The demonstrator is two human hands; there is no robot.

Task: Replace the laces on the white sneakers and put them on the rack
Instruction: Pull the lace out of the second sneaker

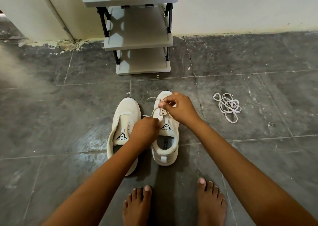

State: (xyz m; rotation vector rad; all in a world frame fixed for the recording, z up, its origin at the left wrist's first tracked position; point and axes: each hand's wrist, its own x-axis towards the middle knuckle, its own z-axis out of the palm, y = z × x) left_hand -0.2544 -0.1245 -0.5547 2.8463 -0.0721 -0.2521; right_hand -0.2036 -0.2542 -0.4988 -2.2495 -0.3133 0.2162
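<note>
Head view: on the dark tiled floor, the left sneaker stands unlaced at 9 o'clock of its mate, toes toward the rack. The left hand pinches one strand of the lace over the right sneaker. At 1 o'clock of it, the right hand pinches another strand above the eyelets. The grey rack stands at 12 o'clock against the wall. A loose lace pile lies at 3 o'clock, well apart from the shoes.
</note>
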